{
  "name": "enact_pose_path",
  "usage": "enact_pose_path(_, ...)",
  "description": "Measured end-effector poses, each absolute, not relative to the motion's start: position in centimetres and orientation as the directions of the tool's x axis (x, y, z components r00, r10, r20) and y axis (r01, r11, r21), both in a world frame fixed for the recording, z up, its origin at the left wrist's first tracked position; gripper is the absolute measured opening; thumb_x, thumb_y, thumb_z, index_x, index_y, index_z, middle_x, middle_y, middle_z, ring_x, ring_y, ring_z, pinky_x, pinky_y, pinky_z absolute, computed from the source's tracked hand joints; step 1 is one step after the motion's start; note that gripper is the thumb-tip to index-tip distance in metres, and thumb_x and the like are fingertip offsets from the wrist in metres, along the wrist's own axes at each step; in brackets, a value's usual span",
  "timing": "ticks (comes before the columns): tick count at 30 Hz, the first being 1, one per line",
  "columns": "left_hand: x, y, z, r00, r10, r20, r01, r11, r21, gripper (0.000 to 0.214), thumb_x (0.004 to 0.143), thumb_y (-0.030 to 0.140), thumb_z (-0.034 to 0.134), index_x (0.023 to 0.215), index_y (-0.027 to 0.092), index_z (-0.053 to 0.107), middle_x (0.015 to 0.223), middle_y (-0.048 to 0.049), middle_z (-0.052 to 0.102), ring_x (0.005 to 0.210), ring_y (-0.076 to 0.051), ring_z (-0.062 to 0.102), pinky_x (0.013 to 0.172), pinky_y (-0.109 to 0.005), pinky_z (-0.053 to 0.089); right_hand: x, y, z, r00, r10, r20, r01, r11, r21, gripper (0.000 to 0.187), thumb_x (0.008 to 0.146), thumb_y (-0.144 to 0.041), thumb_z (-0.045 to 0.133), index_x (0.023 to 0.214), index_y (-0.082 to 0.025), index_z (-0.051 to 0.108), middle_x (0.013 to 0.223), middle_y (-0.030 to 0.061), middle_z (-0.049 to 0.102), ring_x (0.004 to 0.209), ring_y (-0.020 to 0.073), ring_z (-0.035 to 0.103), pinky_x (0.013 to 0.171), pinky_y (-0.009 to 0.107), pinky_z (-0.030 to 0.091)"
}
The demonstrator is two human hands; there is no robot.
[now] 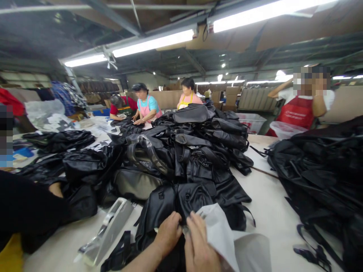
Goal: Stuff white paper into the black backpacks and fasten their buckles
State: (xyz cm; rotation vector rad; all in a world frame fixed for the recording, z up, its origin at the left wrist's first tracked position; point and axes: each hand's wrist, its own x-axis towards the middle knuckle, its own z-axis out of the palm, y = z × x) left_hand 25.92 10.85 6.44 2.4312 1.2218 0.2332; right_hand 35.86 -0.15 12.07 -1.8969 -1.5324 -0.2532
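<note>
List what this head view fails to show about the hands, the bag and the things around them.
- Left hand fingertips: curled out of sight against the black bag.
- Right hand wrist: cut off by the bottom edge.
- What the fingers pinch: too small to tell.
- White paper: any print blurred.
- Bag's lower half: hidden by both hands.
- Grey tool: smeared by lens distortion.

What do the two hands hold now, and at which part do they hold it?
The left hand grips the near top edge of a black bag. The right hand pinches a small part there and touches white paper; which part, I cannot tell.
</note>
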Motion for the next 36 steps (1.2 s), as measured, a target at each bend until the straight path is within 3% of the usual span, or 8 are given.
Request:
enact_pose_path(3,26.1,10.4,6.7,0.556,0.831,-0.011,0.755,-0.499,0.425,0.017,0.073,0.009,0.042,0.085,0.020,0.048,0.089,-0.0015,0.054,0.085,-0.014,0.055,0.075,-0.023,0.039,40.7,0.0,13.4,0.332,0.820,0.466,0.943,-0.290,-0.160,0.049,0.079,-0.019,0.048,0.128,-0.012,0.046,0.138,0.0169,0.034,0.128,0.0347,0.027,0.099,0.053,0.028)
enact_pose_path(5,26.2,10.0,6.5,0.515,0.857,-0.002,0.759,-0.455,0.466,0.018,0.072,0.008,0.043,0.085,0.020,0.048,0.087,-0.0016,0.055,0.082,-0.014,0.056,0.074,-0.023,0.039,42.5,-0.5,12.1,0.339,0.894,0.292,0.940,-0.336,-0.063,0.050,0.075,-0.018,0.053,0.125,-0.012,0.049,0.122,0.0191,0.052,0.117,0.0359,0.042,0.096,0.057,0.028)
enact_pose_path(9,27.0,8.8,5.1,0.378,0.924,-0.051,0.725,-0.262,0.637,0.018,0.074,0.008,0.042,0.087,0.019,0.047,0.077,-0.0002,0.058,0.074,-0.013,0.057,0.071,-0.022,0.041,40.7,-1.6,6.4,0.314,0.949,-0.015,0.941,-0.313,-0.131,0.046,0.078,-0.019,0.050,0.123,-0.014,0.051,0.090,0.0125,0.066,0.083,0.0274,0.062,0.072,0.039,0.048)
enact_pose_path(14,28.3,7.4,4.1,0.368,0.923,-0.114,0.581,-0.133,0.803,0.036,0.082,0.008,0.032,0.118,0.015,0.036,0.086,-0.0040,0.063,0.080,-0.011,0.060,0.075,-0.020,0.044,34.7,-1.9,2.3,0.397,0.917,0.042,0.903,-0.382,-0.197,0.053,0.070,-0.009,0.046,0.123,-0.007,0.050,0.101,0.0166,0.063,0.091,0.0264,0.061,0.071,0.031,0.049)
enact_pose_path(18,28.0,8.8,5.9,0.511,0.856,-0.075,0.710,-0.371,0.599,0.044,0.080,0.008,0.038,0.122,0.020,0.037,0.099,-0.0050,0.063,0.091,-0.015,0.060,0.080,-0.025,0.044,32.6,-1.4,0.9,0.427,0.900,0.087,0.869,-0.382,-0.315,0.060,0.068,-0.005,0.042,0.127,-0.011,0.046,0.107,0.0143,0.060,0.098,0.0256,0.059,0.076,0.031,0.049)
enact_pose_path(24,28.3,11.6,8.1,0.656,0.755,0.008,0.745,-0.649,0.157,0.027,0.080,0.008,0.040,0.099,0.022,0.052,0.102,-0.0039,0.055,0.094,-0.017,0.054,0.078,-0.026,0.043,30.7,0.4,-1.3,0.469,0.872,0.138,0.817,-0.369,-0.444,0.056,0.069,-0.001,0.036,0.124,-0.008,0.049,0.128,0.0183,0.047,0.120,0.0282,0.043,0.091,0.036,0.043)
enact_pose_path(30,27.4,12.4,7.4,0.681,0.729,-0.070,0.731,-0.670,0.127,0.028,0.076,0.006,0.039,0.098,0.020,0.049,0.098,-0.0042,0.056,0.092,-0.018,0.054,0.077,-0.027,0.046,30.9,3.5,-1.5,0.453,0.863,0.226,0.836,-0.322,-0.445,0.050,0.078,0.000,0.027,0.121,-0.007,0.052,0.131,0.0165,0.045,0.124,0.0250,0.038,0.101,0.039,0.034)
enact_pose_path(36,27.4,11.1,8.1,0.683,0.725,-0.092,0.728,-0.667,0.159,0.021,0.074,0.010,0.041,0.092,0.017,0.050,0.095,-0.0072,0.057,0.088,-0.020,0.055,0.079,-0.030,0.046,34.1,6.4,2.0,0.340,0.911,0.233,0.895,-0.238,-0.377,0.030,0.081,-0.005,0.038,0.097,-0.008,0.064,0.097,0.0172,0.062,0.094,0.0292,0.057,0.090,0.049,0.039)
